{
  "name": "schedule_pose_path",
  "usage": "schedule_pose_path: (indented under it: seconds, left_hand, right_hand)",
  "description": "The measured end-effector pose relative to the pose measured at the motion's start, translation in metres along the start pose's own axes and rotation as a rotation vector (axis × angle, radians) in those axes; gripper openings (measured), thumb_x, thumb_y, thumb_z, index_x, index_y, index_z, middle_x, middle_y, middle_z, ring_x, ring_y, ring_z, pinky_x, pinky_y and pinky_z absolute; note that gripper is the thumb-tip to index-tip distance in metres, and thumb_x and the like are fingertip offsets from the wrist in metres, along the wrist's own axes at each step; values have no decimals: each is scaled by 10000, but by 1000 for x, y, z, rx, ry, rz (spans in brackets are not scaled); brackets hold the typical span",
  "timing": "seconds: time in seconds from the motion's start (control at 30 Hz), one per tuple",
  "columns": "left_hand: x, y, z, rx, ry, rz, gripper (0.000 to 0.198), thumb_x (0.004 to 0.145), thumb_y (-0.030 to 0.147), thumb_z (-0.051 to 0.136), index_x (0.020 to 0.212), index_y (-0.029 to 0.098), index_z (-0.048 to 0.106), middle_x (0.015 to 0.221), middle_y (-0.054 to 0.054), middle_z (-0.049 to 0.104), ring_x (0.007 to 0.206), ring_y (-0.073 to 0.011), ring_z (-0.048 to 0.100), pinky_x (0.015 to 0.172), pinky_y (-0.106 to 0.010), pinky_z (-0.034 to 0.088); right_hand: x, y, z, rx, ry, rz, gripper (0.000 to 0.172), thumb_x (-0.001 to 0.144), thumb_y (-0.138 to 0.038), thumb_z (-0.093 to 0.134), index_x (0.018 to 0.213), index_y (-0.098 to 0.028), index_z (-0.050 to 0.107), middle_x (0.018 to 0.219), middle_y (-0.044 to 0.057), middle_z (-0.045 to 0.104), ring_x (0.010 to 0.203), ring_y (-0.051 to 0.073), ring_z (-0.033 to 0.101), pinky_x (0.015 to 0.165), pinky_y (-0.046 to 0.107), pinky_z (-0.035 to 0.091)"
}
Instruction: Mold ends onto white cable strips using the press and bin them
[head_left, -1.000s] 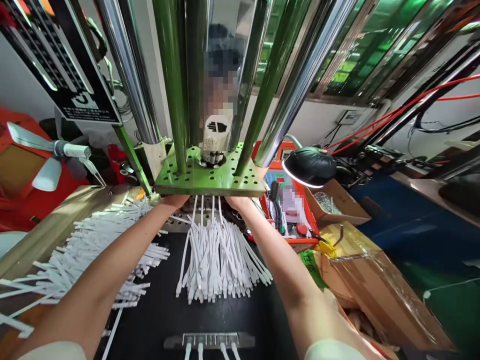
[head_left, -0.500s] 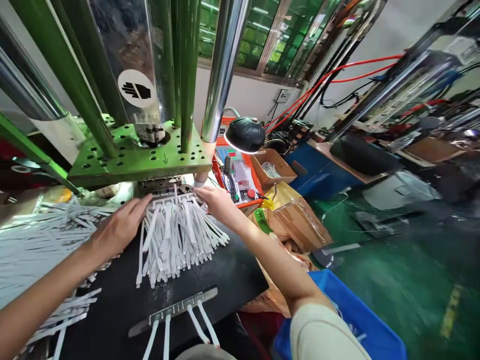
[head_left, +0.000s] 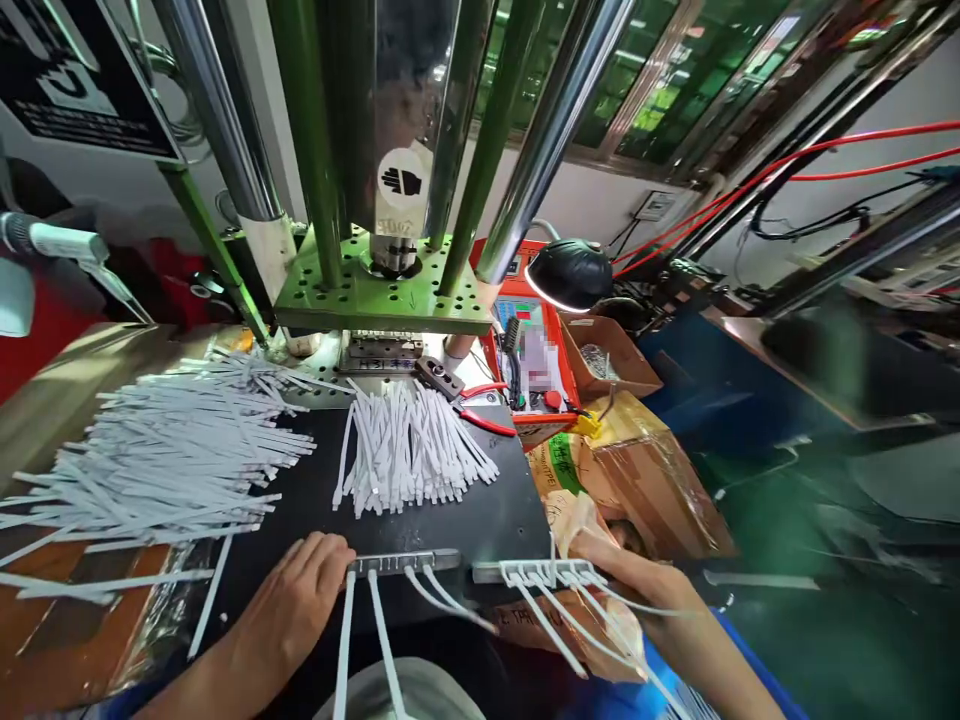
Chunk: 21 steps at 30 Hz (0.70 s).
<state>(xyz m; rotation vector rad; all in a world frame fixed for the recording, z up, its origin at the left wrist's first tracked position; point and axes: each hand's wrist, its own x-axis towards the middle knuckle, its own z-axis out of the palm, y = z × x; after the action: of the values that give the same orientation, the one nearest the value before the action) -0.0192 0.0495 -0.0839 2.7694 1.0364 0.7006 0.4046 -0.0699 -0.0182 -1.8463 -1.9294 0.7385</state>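
My right hand point(head_left: 589, 530) is closed on the right end of a slotted metal bar point(head_left: 491, 573), held near the front right corner of the black work surface point(head_left: 450, 520). Several thin white flat cables hang from this bar. At the front edge is a second slotted metal bar point(head_left: 442, 560), also with white cables in its slots. My left hand point(head_left: 311, 575) has its fingers curled round that bar's left end. Beyond both hands, a fanned bunch of white flat cables point(head_left: 416, 450) lies before the green press point(head_left: 390, 305). The press's lower metal die point(head_left: 382, 358) is exposed.
A large pile of white cables point(head_left: 165, 450) covers the left side. Red-handled pliers point(head_left: 484, 410) lie near the press. To the right are a red control box point(head_left: 562, 350), a black lamp point(head_left: 570, 272), and cardboard boxes point(head_left: 660, 470).
Both hands have come back from the press toward me. The right hand has brought a bar with cables away from it; the left has taken the front bar's end. The view has turned left.
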Motion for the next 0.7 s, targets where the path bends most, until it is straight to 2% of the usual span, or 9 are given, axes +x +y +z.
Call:
schedule_pose_path:
  seconds: [0.1,0.2,0.27,0.33,0.43,0.5,0.57,0.63,0.7]
  left_hand:
    - [-9,-32,-25,4,3,55,292,936,65,366,1064,221,577,945,-32,673,881,-180,651,775,-279,541]
    - [-9,-71,-60,44,5,31,228,957,174,427,1134,237,556,1013,-43,681,970,-205,653,825,-302,556]
    - [2,-93,-77,47,53,17,216,965,196,419,1137,236,544,1001,-54,677,952,-218,655,800,-326,559]
    - [23,-107,-82,32,69,37,209,968,188,419,1136,225,538,1007,-61,670,950,-221,650,799,-336,549]
    - [67,-117,-72,11,74,99,208,977,206,392,1112,188,549,1011,-80,667,953,-223,641,825,-345,532]
    - [101,-121,-59,24,10,74,271,986,241,329,1086,164,569,1023,-112,666,993,-242,634,870,-374,522]
    - [135,-126,-46,47,-108,-12,344,988,273,293,1109,143,588,1076,-146,658,1072,-272,614,937,-415,499]
    - [168,-137,-34,58,-210,-103,390,981,272,304,1236,133,565,1166,-166,640,1156,-297,586,995,-449,466]
    - [198,-154,-23,55,-258,-171,436,958,244,353,1354,152,509,1235,-168,625,1205,-312,570,1016,-462,449]
  right_hand:
    - [15,-12,36,-39,64,-95,294,914,-214,531,1107,-296,737,1069,113,725,972,273,701,843,402,589]
    - [36,-37,66,-149,55,-168,299,828,-124,573,1068,-229,717,997,127,677,867,262,665,753,400,578]
    - [54,-58,71,-196,-37,-230,331,790,-66,588,1064,-215,701,979,110,653,849,244,639,742,372,560]
    - [79,-78,64,-156,-104,-326,357,853,-58,538,1147,-215,668,978,92,647,845,211,630,749,325,545]
    - [132,-102,48,-47,-12,-468,386,982,-167,464,1362,-205,521,1105,108,632,947,198,631,830,310,536]
    - [176,-111,42,-96,43,-521,450,997,-222,482,1441,-172,428,1221,144,595,1052,223,615,905,342,522]
    - [224,-111,40,-230,31,-497,437,988,-184,484,1422,-140,457,1195,156,612,1021,230,632,903,350,521]
    - [272,-106,38,-320,41,-431,373,969,-131,476,1332,-138,560,1102,139,656,935,221,655,875,338,526]
    - [315,-98,33,-332,106,-375,353,969,-117,451,1283,-159,607,1126,135,669,1006,233,646,944,360,502]
